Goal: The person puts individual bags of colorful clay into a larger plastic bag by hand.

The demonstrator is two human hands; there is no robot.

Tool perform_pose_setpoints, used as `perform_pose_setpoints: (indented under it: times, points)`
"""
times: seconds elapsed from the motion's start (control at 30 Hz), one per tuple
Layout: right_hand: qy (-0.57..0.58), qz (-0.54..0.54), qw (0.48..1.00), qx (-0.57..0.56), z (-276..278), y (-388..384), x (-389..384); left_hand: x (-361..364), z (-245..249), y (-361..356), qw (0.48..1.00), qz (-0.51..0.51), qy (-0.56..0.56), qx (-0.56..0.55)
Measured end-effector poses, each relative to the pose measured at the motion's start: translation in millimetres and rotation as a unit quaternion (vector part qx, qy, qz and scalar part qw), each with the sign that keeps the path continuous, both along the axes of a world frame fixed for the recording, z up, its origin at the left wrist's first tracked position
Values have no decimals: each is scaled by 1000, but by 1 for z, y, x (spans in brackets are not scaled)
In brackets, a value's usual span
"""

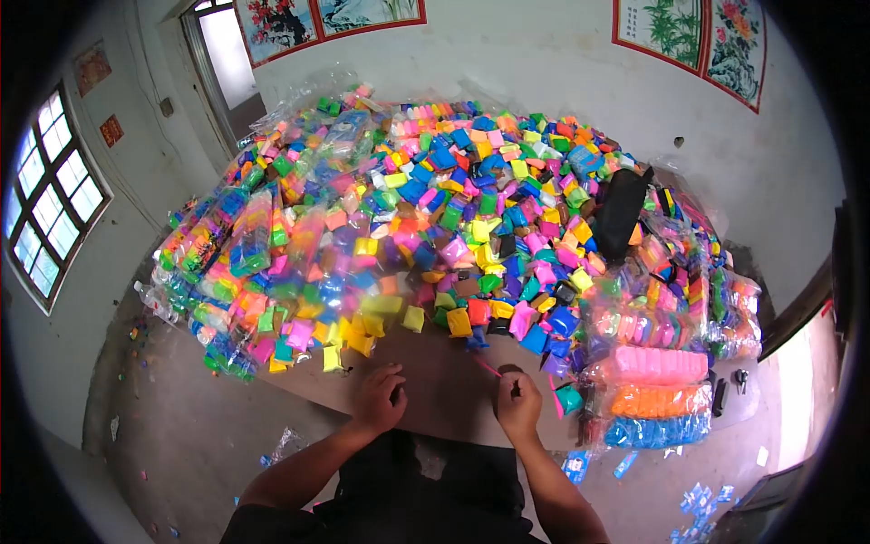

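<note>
My left hand (381, 397) is over the brown tabletop (435, 390), its fingers curled in; whatever may be inside them is too small to tell. To the right, my right hand (519, 406) pinches the end of a thin pink strip (488, 366), which slants up and left from the fingertips. A large heap of small colourful packets (453, 249) rises just beyond both hands. Nearest my left hand lie a pale yellow packet (333, 358) and other yellow ones. A teal packet (569, 399) with a pink edge lies right of my right hand.
Clear bags of pink (657, 364), orange (662, 400) and blue pieces (657, 430) are stacked at the right. A black pouch (621, 216) rests on the heap. Keys (741, 381) lie at the right edge. Blue wrappers (700, 510) litter the floor.
</note>
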State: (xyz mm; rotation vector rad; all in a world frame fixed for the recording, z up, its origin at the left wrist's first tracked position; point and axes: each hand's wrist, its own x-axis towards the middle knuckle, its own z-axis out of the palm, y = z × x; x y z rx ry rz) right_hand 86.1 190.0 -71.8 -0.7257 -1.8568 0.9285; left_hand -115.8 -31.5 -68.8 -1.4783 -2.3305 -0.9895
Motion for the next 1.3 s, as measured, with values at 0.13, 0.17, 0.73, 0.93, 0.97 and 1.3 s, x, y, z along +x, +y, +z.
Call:
perform_pose_setpoints:
  times: [0.13, 0.17, 0.73, 0.93, 0.97, 1.3]
  points:
    - [-31, 1, 999, 27, 3, -3, -1, 0, 4, -1, 1000, -23, 2, -3]
    - [-31, -2, 999, 29, 4, -3, -1, 0, 4, -1, 1000, -24, 20, 3]
    - [-152, -30, 984, 82, 13, -13, -10, -7, 1, -7, 997, -79, 5, -26]
    - [-158, -22, 983, 88, 16, -12, -10, -18, 2, 1, 994, -102, -6, -32]
    - [-159, -17, 983, 90, 16, -11, -11, -25, 4, 6, 992, -122, -20, -38]
    - [-149, -13, 985, 90, 10, -11, -11, -240, 216, 197, 967, 112, 208, 92]
